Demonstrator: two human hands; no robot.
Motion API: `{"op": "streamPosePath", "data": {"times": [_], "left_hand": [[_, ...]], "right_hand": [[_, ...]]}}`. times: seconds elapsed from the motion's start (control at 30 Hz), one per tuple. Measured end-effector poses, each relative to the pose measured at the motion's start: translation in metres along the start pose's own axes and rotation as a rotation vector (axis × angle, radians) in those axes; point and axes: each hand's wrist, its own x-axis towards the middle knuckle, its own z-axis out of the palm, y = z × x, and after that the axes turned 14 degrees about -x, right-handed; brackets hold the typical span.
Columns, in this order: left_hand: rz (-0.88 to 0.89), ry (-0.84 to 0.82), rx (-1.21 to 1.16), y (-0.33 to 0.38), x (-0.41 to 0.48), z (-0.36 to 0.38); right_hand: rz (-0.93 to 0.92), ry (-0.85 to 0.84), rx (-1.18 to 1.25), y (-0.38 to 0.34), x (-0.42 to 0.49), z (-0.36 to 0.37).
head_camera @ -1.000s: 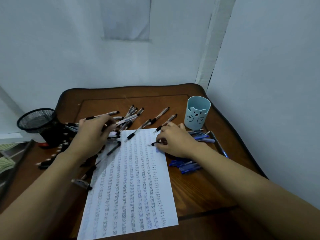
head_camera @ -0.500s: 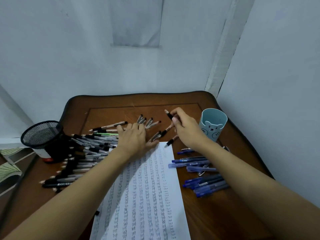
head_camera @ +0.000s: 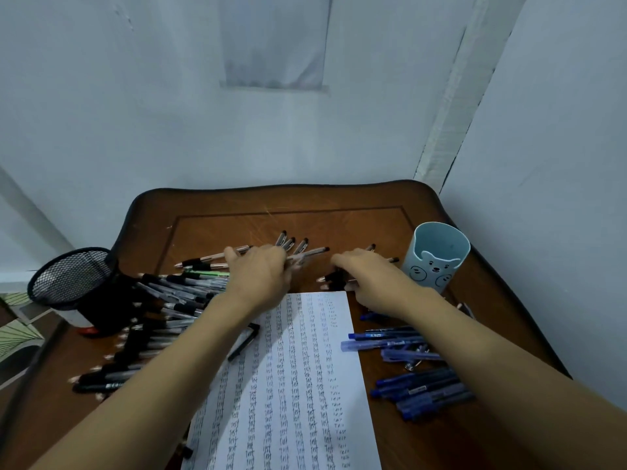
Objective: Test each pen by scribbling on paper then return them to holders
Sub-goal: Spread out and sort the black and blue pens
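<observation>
Fingers of left hand (head_camera: pixel 259 274) are mostly hidden behind its back; the thumb sticks out left onto a pale pen. Cannot tell if they pinch anything, and there is blur at the tips. Right hand (head_camera: pixel 368 274) has its fingers bent down over black-grip pens (head_camera: pixel 330 278) just past the paper (head_camera: pixel 288 385); the grip is unclear. Both hands sit at the paper's far edge on the table (head_camera: pixel 339 220). Black pens (head_camera: pixel 163 300) are piled to the left beside the mesh holder (head_camera: pixel 73 279). Blue pens (head_camera: pixel 420 390) lie to the right, partly under the right forearm. Bear cup (head_camera: pixel 437 257) stands upright just beside the right hand. The paper's near end is cut off by the frame.
</observation>
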Motion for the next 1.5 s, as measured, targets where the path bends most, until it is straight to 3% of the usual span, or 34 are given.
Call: {"op": "streamPosePath", "data": {"times": [0.13, 0.23, 0.47, 0.73, 1.0, 1.1, 1.33, 1.5], "left_hand": [[-0.039, 0.113, 0.079, -0.006, 0.011, -0.021], [-0.086, 0.062, 0.1, -0.01, 0.024, -0.016], [0.003, 0.08, 0.18, -0.009, 0.03, 0.011], [0.031, 0.01, 0.233, 0.0, 0.033, 0.024], [0.147, -0.162, 0.273, 0.018, 0.04, 0.027], [0.16, -0.153, 0.236, 0.017, 0.039, 0.025], [0.206, 0.022, -0.141, 0.009, 0.011, -0.015], [0.372, 0.166, -0.304, -0.013, -0.03, -0.05]], "right_hand": [[-0.057, 0.132, -0.017, 0.001, 0.009, 0.006], [-0.045, 0.116, -0.04, 0.001, 0.017, 0.013], [-0.028, 0.063, -0.065, 0.003, 0.019, 0.018], [-0.084, 0.031, -0.173, 0.004, 0.012, 0.016], [-0.11, 0.031, -0.2, 0.006, 0.016, 0.019], [-0.108, 0.049, -0.13, 0.008, 0.013, 0.018], [-0.047, 0.433, 0.365, -0.002, -0.004, 0.005], [-0.106, 0.461, 0.454, -0.034, -0.017, -0.002]]}}
